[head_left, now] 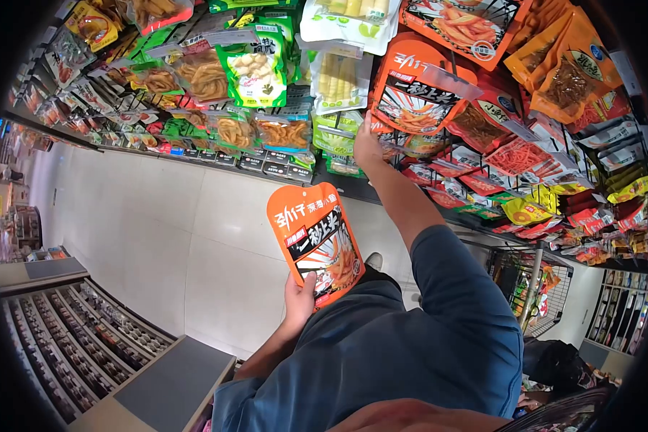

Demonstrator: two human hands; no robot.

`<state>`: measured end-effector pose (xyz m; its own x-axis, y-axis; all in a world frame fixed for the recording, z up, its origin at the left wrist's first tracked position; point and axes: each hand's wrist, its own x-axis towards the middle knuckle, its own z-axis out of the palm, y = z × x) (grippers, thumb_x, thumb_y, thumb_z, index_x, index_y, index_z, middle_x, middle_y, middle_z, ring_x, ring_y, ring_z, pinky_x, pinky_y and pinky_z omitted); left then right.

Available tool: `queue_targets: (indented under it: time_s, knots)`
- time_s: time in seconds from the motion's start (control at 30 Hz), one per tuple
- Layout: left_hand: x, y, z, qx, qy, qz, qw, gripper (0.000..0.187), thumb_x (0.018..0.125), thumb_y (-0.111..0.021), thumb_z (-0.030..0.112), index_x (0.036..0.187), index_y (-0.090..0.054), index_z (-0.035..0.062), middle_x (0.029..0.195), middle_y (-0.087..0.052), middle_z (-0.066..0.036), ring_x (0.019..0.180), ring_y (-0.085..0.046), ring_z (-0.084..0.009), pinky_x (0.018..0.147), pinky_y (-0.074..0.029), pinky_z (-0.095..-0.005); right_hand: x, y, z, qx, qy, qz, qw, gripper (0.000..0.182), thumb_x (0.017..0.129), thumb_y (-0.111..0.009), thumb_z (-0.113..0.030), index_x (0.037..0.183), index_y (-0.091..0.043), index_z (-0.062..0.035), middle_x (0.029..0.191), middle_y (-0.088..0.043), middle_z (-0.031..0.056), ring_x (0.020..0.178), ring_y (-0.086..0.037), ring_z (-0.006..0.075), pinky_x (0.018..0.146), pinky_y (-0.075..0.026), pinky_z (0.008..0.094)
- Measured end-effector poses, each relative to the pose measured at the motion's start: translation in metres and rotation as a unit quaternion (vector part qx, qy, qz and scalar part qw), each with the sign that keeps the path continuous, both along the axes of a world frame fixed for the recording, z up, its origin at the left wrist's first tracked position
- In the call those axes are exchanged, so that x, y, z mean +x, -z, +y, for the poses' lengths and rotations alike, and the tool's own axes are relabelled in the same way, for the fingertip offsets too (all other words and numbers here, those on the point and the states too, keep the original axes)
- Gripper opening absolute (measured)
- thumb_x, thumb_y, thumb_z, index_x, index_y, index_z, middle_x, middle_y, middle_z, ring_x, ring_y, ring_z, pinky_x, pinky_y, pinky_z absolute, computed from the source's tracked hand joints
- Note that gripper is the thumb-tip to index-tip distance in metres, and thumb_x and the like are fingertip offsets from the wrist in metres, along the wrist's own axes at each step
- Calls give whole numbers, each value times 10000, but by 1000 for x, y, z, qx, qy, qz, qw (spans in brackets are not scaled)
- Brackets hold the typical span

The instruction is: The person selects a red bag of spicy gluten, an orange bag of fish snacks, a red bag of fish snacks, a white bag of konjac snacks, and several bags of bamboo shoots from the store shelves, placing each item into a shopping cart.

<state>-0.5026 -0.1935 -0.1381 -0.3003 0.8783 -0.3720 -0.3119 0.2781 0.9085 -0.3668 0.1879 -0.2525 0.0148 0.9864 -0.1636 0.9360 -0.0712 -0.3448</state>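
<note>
An orange snack pouch [320,241] with a black and white label is held upright in my left hand [300,297], thumb on its front at the lower left corner. My right hand [368,147] is raised to the hanging display, at the lower left edge of a similar orange pouch [417,90]. Its fingertips are partly hidden near that pouch, so what they grip is unclear. Pale yellow packs [338,83] hang just left of it, with a green pack [336,133] below them.
Rows of hanging snack packs [259,65] span the top and right. A shopping cart [554,291] stands at the right. Lower left is a slotted display shelf [86,345]. Pale floor tiles [173,216] lie between, with a shoe [374,261] showing.
</note>
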Motion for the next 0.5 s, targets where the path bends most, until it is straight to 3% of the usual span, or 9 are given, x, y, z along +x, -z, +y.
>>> queue_targets:
  time_s: [0.07,0.13,0.17,0.27,0.37,0.5]
  knots:
    - [0,5,-9,-2,-10,-21,1000,252,973,-508,81,1192,-489,-42,1113,-618,-109,976,-589,-129,871,-474,-285,-3,6,3,-21,12,-29,999,509,890,-498,-115,1368,-360,-10,1498,-196,194,1030,-566,387,848,-509,466]
    - [1,10,-17,-5,-12,-23,1000,264,976,-507,86,1207,-481,-38,1121,-616,-112,975,-593,-134,869,-478,-286,0,9,-7,53,-102,-177,977,500,866,-539,-116,1334,-403,-8,1482,-213,177,1078,-536,376,853,-514,447]
    - [0,12,-19,-6,-9,-13,1000,275,978,-505,89,1222,-472,-33,1124,-615,-113,971,-598,-139,863,-484,-287,3,18,-10,66,-107,-175,977,490,828,-586,-116,1274,-444,29,1420,-282,176,1133,-489,351,850,-520,411]
    - [-1,10,-19,-3,-8,-7,1000,279,977,-511,98,1218,-473,-37,1127,-614,-112,977,-593,-137,872,-477,-286,20,31,-20,134,-144,-205,959,490,824,-583,-121,1260,-443,52,1380,-315,168,1163,-460,345,847,-522,399]
    - [-2,5,-16,-8,-3,-15,1000,285,976,-514,103,1218,-472,-41,1128,-614,-111,987,-586,-135,881,-470,-287,28,32,-25,127,-166,-203,957,475,843,-550,-127,1257,-436,76,1364,-330,186,1206,-435,347,847,-521,381]
    - [-2,1,-10,-4,7,-27,1000,297,976,-517,111,1229,-467,-37,1132,-615,-107,992,-586,-134,882,-468,-288,25,44,-31,118,-149,-266,945,478,873,-495,-133,1289,-417,89,1331,-377,196,1260,-407,340,971,-436,401]
